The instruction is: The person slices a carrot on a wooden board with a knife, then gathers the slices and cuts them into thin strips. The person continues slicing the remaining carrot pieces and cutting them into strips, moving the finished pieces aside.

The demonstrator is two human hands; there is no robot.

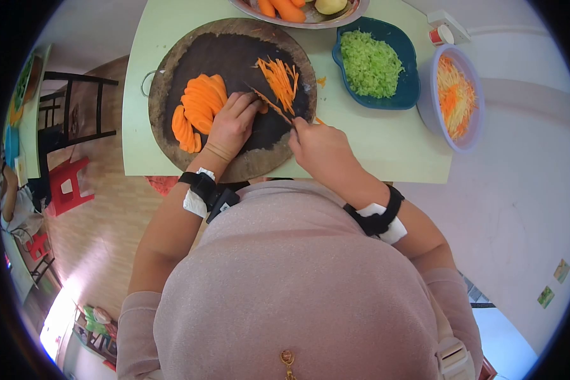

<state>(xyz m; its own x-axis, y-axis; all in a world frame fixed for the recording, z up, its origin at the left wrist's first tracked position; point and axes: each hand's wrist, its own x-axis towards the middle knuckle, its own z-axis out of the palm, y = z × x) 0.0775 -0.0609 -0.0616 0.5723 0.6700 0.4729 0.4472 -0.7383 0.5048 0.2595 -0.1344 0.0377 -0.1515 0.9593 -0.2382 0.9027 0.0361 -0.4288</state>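
Observation:
A round wooden chopping board [164, 120] with a dark, worn middle lies on the table. My right hand [323, 145] is closed round the handle of a knife [273, 106], seen nearly edge-on with orange bits along its blade. Beside the blade, my left hand [234, 120] presses down with curled fingers on carrot slices [263, 109], mostly hidden under the fingertips. Left of that hand spreads an overlapping pile of carrot slices [199, 104]. Thin carrot strips [280, 82] lie on the far side of the knife, towards the board's right edge.
Beyond the board, a metal bowl [326, 24] holds carrots and a peeled potato. A teal basin [386, 104] of chopped green vegetable and a lilac tub [427, 88] of orange and pale shreds stand right. At left are a red stool [69, 187] and another person's arm [9, 193].

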